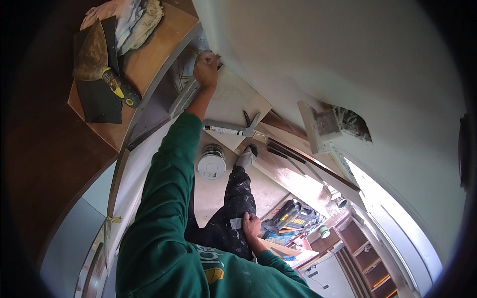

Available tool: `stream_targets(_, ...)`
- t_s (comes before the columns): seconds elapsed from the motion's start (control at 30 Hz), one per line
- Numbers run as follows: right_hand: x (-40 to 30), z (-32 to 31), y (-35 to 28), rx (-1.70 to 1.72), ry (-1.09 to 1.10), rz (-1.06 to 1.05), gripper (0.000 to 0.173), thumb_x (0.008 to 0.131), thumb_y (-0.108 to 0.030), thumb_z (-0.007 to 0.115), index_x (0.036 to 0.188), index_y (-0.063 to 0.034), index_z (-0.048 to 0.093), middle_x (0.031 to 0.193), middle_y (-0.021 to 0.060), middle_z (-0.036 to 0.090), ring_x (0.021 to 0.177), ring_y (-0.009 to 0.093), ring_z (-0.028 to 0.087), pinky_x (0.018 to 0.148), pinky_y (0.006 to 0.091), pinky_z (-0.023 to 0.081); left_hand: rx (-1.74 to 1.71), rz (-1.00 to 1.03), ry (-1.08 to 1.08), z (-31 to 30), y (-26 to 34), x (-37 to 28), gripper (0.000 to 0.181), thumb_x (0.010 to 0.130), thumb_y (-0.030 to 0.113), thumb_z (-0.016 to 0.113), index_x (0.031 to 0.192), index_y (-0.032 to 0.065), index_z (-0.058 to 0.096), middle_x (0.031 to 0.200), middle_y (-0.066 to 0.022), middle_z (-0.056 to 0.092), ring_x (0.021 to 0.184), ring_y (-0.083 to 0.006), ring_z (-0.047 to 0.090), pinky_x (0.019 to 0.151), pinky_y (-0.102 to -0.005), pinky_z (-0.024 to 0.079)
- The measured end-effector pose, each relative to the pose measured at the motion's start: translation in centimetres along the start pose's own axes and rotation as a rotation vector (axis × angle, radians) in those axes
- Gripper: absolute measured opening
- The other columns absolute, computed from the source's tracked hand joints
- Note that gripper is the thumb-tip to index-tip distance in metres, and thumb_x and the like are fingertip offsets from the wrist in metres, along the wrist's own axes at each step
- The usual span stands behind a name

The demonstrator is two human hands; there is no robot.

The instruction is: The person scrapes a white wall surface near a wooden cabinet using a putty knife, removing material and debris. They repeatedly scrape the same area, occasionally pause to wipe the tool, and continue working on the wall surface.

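My left hand (206, 70) is raised with curled fingers at the corner where the pale wall meets the wooden ledge; a small brownish edge shows beside the fingers, and I cannot tell whether it is held. Low by my thigh, my right hand (252, 225) pinches a small pale grey flat piece (236, 223). Beyond my left forearm, a caulking gun with a cartridge (225, 128) lies on a pale triangular board (238, 97). On the wooden shelf (149, 56) at upper left are a broad filling knife (93, 56), dark abrasive sheets (100, 104) and crumpled rags (139, 28).
A lidded paint bucket (211, 165) stands on the floor near my foot. Thin wires (181, 76) hang in the open compartment below the shelf. A wooden box (313, 118) juts out beside a wall hole (352, 121). A DeWalt tool case (296, 218) and tools lie at lower right.
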State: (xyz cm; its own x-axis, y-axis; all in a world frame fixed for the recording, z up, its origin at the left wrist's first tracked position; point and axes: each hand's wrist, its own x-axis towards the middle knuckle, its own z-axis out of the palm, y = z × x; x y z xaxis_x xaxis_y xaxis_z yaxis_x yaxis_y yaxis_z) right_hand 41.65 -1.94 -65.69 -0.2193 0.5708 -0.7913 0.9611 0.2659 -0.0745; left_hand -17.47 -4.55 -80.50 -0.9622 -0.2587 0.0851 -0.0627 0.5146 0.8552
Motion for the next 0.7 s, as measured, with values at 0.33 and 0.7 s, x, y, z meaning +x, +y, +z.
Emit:
stream_targets(0.33,5.3,2.2,-2.2,0.535,0.059,-0.072,0.065,0.104,-0.058,0.049,0.081,0.0027,0.056,0.066,0.0096,0.050,0.063,0.020,0.054,0.060,0.0377,0.046,0.052,-0.367,-0.761,-12.2,-8.5,-20.6,0.036,0.090,0.031,0.074,0.107,0.0008,0.065,0.083,-0.0159,0.071,0.079,-0.0313,0.070,0.073,-0.0442,0.054)
stream_targets(0.7,15.5,-1.1,-22.1,0.750,-0.157,-0.040,0.045,0.098,-0.046,0.062,0.108,-0.0024,0.064,0.094,0.0109,0.068,0.082,0.023,0.068,0.069,0.0375,0.055,0.058,-0.909,-0.893,-33.7,-8.6,-34.3,0.027,0.092,0.030,0.074,0.095,0.0032,0.071,0.080,-0.0055,0.072,0.070,-0.0130,0.068,0.060,-0.0293,0.052)
